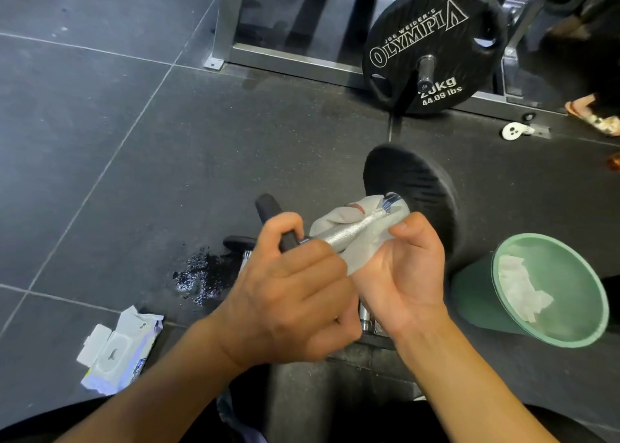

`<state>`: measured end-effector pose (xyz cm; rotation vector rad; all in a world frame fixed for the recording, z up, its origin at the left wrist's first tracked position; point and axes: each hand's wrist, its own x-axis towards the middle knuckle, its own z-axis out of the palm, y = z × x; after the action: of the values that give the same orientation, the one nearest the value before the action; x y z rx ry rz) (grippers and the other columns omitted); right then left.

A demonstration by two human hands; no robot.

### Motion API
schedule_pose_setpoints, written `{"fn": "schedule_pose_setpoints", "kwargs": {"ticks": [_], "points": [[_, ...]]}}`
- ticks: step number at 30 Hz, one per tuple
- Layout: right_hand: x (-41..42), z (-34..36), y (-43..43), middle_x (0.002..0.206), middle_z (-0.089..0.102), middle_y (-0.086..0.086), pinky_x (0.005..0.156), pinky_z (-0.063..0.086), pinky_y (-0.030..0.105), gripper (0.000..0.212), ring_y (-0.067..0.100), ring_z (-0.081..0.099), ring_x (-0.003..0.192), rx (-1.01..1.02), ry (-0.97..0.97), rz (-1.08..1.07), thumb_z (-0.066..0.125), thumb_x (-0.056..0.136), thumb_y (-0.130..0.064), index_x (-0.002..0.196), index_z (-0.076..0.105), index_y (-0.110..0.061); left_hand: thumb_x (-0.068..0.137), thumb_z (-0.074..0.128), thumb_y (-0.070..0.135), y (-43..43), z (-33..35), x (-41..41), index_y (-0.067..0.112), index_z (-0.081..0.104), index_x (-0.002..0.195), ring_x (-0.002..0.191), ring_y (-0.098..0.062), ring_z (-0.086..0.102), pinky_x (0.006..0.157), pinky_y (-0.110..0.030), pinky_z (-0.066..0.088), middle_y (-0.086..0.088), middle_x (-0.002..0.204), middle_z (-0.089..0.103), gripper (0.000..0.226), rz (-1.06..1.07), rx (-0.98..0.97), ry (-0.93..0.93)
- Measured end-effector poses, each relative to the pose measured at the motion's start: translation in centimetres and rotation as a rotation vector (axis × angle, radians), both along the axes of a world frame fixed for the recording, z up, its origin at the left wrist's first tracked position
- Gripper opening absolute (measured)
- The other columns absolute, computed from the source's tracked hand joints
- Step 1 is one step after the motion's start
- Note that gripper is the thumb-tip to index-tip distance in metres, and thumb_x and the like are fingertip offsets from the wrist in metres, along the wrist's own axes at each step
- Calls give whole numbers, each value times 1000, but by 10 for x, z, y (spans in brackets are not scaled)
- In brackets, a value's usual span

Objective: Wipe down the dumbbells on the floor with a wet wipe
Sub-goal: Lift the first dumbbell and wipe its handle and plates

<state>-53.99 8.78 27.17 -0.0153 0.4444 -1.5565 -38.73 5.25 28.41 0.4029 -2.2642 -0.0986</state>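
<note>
Left hand [288, 295] gripping dumbbell [357, 228] end, right hand [407, 275] holding wet wipe [335, 221] round its handle

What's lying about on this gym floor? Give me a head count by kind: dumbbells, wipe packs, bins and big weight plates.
Silver-handled black dumbbells: 2 (one lifted, one lying partly hidden)
White wet-wipe packs: 1
Green plastic bins: 1
Black Olympia weight plates: 1
Total: 5
</note>
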Motion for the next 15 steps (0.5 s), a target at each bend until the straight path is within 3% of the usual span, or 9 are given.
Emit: {"fn": "schedule_pose_setpoints", "kwargs": {"ticks": [2, 4, 7, 9, 11, 13, 15], "points": [[-1, 1, 1, 90, 44, 6, 92, 43, 41, 20, 25, 53, 90, -15, 24, 3, 56, 72, -11, 90, 47, -14, 87, 60, 7, -9, -3, 4, 13, 45, 56, 62, -23, 40, 75, -41, 37, -4, 61, 46, 35, 54, 169, 86], [-1, 5, 3, 84, 37, 7, 84, 37, 41, 16, 29, 49, 84, -34, 77, 34, 53, 74, -13, 88, 45, -13, 94, 52, 12, -18, -6, 5, 18, 43, 59, 65, -23, 41, 70, -39, 35, -6, 63, 45, 36, 133, 577, 281], [-1, 11, 4, 82, 23, 3, 79, 30, 38, 15, 26, 40, 79, -44, 80, 91, 48, 74, -14, 86, 39, -15, 100, 46, 35, -34, -9, 1, 13, 36, 52, 60, -23, 33, 63, -39, 28, -10, 58, 33, 54, 269, 1635, 811], [-1, 14, 5, 85, 23, 2, 84, 36, 38, 21, 25, 41, 84, -64, 44, 120, 50, 74, -13, 92, 39, -15, 100, 44, 49, -39, -22, 4, 16, 32, 50, 52, -20, 29, 59, -34, 26, -4, 56, 28, 61, 295, 2187, 944], [-1, 16, 6, 90, 25, 4, 91, 39, 43, 30, 29, 44, 91, -81, 55, 116, 53, 74, -11, 100, 39, -14, 101, 40, 46, -35, -27, 3, 19, 35, 59, 49, -17, 37, 56, -30, 31, -2, 55, 33, 50, 297, 2366, 956], [0, 18, 6, 90, 21, 5, 93, 36, 45, 36, 32, 44, 93, -79, 89, 108, 56, 73, -10, 100, 33, -17, 109, 35, 35, -31, -28, 2, 18, 39, 67, 53, -15, 43, 54, -26, 35, 0, 48, 44, 46, 381, 2274, 968], [0, 22, 4, 86, 34, 9, 95, 41, 47, 30, 36, 50, 91, -60, 113, 78, 52, 77, -6, 97, 32, -17, 103, 44, 36, -33, -23, 1, 20, 34, 58, 50, -16, 32, 52, -30, 30, -1, 47, 31, 49, 306, 2293, 1040]]}}
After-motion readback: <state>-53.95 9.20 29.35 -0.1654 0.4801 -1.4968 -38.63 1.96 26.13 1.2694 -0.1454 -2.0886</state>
